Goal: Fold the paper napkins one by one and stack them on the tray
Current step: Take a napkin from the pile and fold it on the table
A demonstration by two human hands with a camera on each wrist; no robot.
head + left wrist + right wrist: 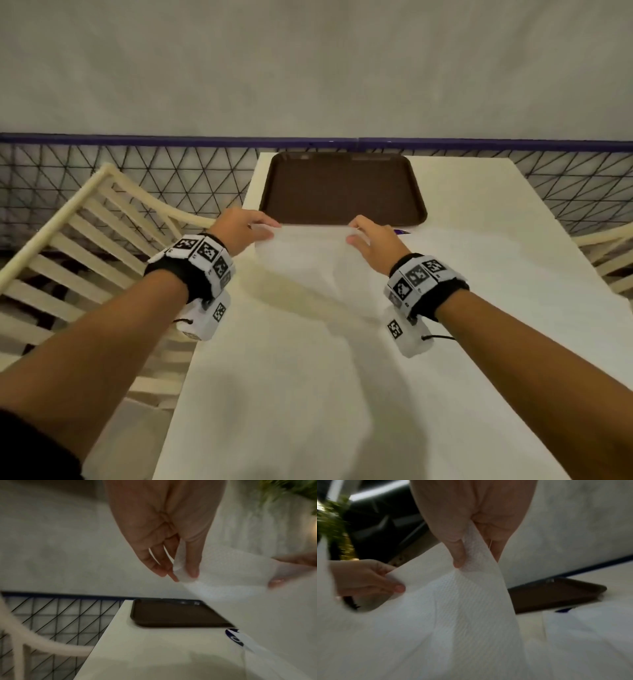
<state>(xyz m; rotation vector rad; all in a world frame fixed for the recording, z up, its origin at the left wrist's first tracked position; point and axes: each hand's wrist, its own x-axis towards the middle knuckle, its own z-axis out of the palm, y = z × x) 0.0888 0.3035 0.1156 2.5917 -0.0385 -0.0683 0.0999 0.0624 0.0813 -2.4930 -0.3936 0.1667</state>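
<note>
I hold one white napkin (pixel 308 260) up over the table (pixel 479 274), with both hands on its far edge. My left hand (pixel 239 228) pinches the left corner between the thumb and the fingers (pixel 164 566); in the left wrist view the corner is wrapped a little around my thumb. My right hand (pixel 371 245) pinches the right corner in the same way, the paper passing between thumb and fingers (pixel 496 547). The napkin hangs from this edge down toward me, and its near part lies soft on the table, with some folds in it.

The brown tray (pixel 342 188) is at 12 o'clock from my hands, just behind the lifted edge, at the far left part of the table. Nothing lies on it. A small blue thing (pixel 235 637) is on the table at about 2 o'clock from my right hand; I cannot tell what it is. A cream chair (pixel 85 233) stands at 9 o'clock, beside the table.
</note>
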